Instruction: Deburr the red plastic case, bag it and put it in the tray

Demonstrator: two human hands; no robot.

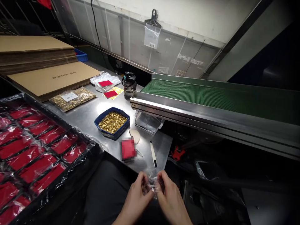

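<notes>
Just past the table's front edge, my left hand (140, 191) and my right hand (167, 190) are close together, fingers pinched. Between them is a small clear plastic bag (152, 175), gripped by both hands; whether anything is inside I cannot make out. Beyond the bag, a white utility knife (153, 153) lies on the metal table. To its left is a red item (128, 148), blurred out in the picture, with a thin metal piece beside it. A blue tray (114, 136) of small gold-coloured metal parts (112, 122) stands further back, near a round beige disc (134, 136).
At left is a black-lined box with several red pieces in clear wrap (42, 168). Cardboard stacks (53, 76), a bag of metal parts (72, 98) and a dark bottle (129, 85) stand behind. A green conveyor belt (187, 95) runs along the right.
</notes>
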